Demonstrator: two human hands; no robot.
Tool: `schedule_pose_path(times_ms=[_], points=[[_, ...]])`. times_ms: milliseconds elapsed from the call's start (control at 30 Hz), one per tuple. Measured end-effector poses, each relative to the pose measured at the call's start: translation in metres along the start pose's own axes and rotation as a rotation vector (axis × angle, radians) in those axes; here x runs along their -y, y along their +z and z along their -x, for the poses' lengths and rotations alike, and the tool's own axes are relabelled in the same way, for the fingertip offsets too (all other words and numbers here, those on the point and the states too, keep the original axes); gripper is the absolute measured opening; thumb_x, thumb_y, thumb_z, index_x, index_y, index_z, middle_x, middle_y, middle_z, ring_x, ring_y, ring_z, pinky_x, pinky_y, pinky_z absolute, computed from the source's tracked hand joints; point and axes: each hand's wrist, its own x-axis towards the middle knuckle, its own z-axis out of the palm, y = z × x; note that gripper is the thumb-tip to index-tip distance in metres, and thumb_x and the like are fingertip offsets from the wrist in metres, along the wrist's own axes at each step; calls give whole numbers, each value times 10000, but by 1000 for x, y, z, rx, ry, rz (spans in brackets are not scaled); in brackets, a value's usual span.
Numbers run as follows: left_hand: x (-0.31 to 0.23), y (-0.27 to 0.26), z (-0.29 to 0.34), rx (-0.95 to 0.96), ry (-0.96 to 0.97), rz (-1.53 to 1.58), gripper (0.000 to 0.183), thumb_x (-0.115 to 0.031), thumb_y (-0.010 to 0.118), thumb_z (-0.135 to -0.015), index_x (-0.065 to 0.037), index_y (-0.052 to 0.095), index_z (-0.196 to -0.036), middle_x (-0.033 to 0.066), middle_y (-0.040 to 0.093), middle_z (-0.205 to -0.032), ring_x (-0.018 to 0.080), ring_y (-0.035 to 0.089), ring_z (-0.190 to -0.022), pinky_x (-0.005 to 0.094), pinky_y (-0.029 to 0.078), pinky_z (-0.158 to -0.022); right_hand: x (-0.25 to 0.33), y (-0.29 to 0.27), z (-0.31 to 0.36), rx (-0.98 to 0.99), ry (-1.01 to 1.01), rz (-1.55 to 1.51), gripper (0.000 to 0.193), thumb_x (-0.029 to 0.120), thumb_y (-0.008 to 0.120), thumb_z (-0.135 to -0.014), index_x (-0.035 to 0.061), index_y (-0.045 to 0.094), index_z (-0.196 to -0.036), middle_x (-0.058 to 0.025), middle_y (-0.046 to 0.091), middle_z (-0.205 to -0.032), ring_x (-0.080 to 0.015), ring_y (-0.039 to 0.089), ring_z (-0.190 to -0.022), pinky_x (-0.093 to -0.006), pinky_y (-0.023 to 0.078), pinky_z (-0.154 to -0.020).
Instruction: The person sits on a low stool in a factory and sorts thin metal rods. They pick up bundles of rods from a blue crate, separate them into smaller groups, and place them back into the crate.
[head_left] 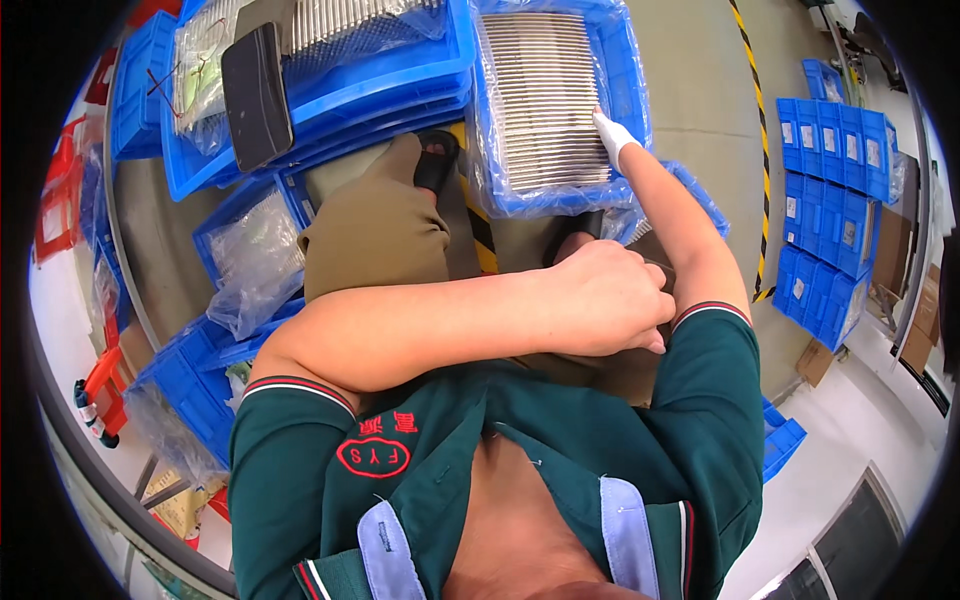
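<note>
My right arm reaches out to a blue bin lined with clear plastic (628, 75). My right hand (613, 140), in a white covering, rests at the right end of a stack of thin silvery metal rods (540, 110). Its fingers look stretched out along the rod ends, with nothing visibly gripped. Bent across my body, my left forearm brings my left hand (612, 298) close to the inside of my right forearm. The left fingers are curled closed; whatever may be inside them is hidden.
At the upper left, stacked blue bins (375, 95) hold more metal rods, with a dark phone-like slab (257, 95) on the rim. Lower left, a plastic-lined bin (255, 250) stands by my leg. Blue bins (830, 215) are stacked at right, beyond a yellow-black floor stripe (765, 130).
</note>
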Motion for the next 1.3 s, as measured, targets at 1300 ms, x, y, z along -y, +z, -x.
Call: schedule_pose_path(times_ms=[1300], points=[[12,13,-55,267,-314,-143,153,-85,668,-761,10,599,-858,133,587,-792,291,594,-732,334,470,-659,-284,-173,125,-816,25,852,281,122,496,-810,81,571,-1077,-119,571,-1116,-279,549,-1055,-412,466,-859]])
